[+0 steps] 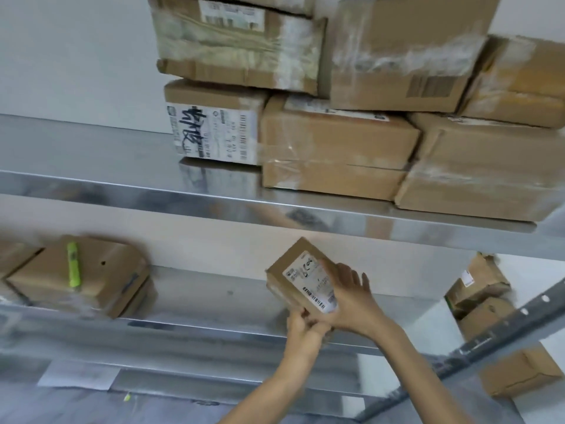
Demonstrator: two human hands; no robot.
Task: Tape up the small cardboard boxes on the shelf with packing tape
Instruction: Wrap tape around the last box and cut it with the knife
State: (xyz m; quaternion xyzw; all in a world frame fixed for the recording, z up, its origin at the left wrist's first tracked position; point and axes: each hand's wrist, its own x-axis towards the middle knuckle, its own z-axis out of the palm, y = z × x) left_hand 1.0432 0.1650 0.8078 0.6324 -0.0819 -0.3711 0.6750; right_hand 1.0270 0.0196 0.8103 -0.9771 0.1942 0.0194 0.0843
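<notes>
A small brown cardboard box (295,270) with a white printed label sits tilted above the middle metal shelf (214,301), held by both hands. My right hand (351,298) lies over its right side, thumb on the label and fingers spread behind the box. My left hand (302,328) pinches the box's lower near corner from below. No roll of packing tape shows in view.
Brown boxes (85,280) lie at the shelf's left, a yellow-green utility knife (74,264) on top. Several taped parcels (336,148) are stacked on the upper shelf (122,185). More boxes (480,289) sit at right beyond the slanted upright (501,325).
</notes>
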